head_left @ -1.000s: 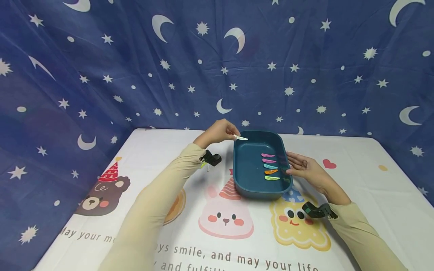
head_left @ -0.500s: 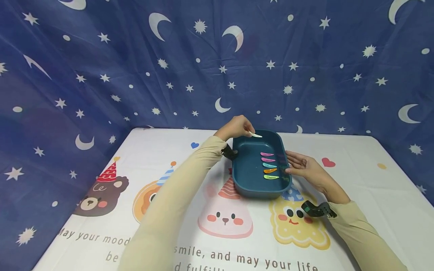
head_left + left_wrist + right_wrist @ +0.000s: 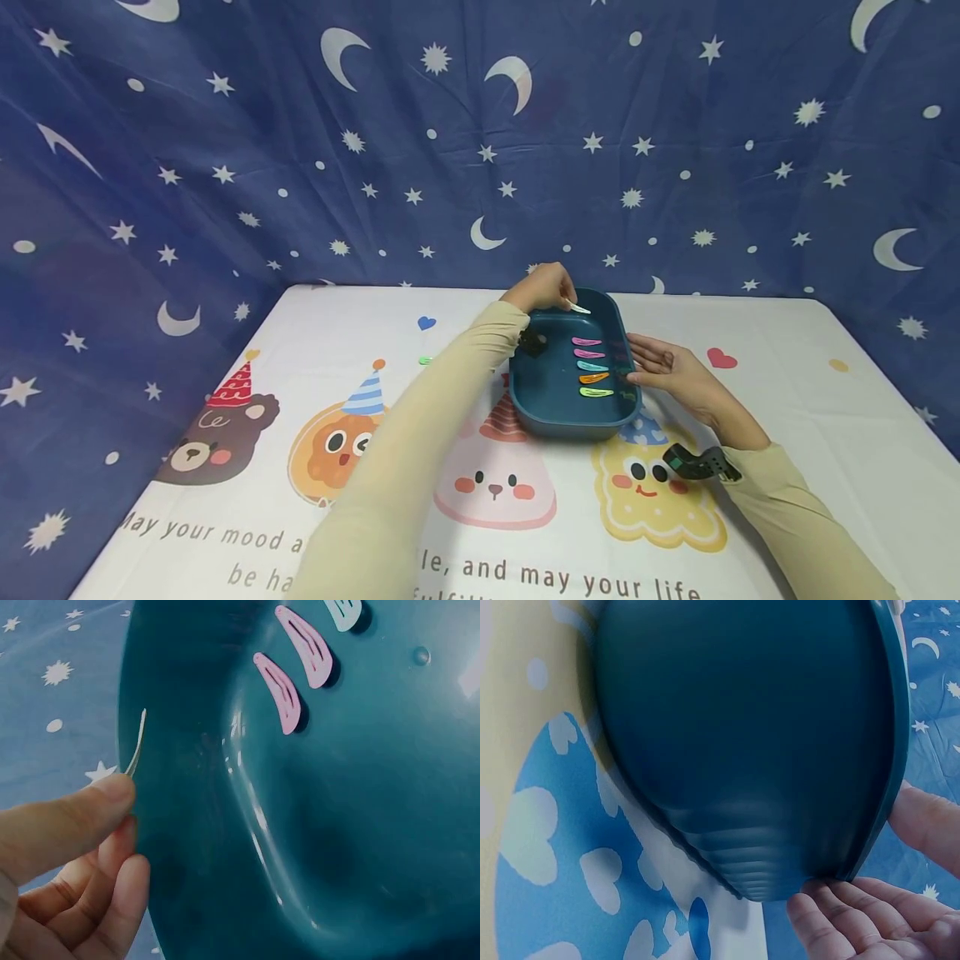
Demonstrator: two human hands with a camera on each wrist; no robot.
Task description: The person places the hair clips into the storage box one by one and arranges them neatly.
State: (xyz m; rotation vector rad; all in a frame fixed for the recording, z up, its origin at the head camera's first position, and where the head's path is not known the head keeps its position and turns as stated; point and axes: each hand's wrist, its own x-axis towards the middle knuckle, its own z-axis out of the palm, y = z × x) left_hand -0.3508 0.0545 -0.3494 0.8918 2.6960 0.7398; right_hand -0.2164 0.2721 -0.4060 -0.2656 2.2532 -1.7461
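Note:
My left hand (image 3: 546, 287) pinches a whitish hair clip (image 3: 580, 308) over the far end of a dark teal tray (image 3: 573, 429). In the left wrist view, thumb and finger hold the thin clip (image 3: 137, 746) edge-on beside the tray's wall. Several clips lie in a column on the tray's floor: two pink ones (image 3: 587, 342), a light blue one (image 3: 592, 366), an orange one (image 3: 593, 378) and a yellow-green one (image 3: 596, 392). At the tray's right side rests my right hand (image 3: 678, 377), thumb at the rim and fingers against the outer wall, as the right wrist view shows.
A green clip (image 3: 426, 361) lies on the printed white tablecloth (image 3: 787, 400), left of the tray and partly behind my left sleeve. Behind the table hangs a blue curtain (image 3: 420, 108) with moons and stars.
My left hand has moved right with the whitish clip, from the tray's far left corner to over its far end. The green clip on the cloth has come into sight. My right hand stays in place.

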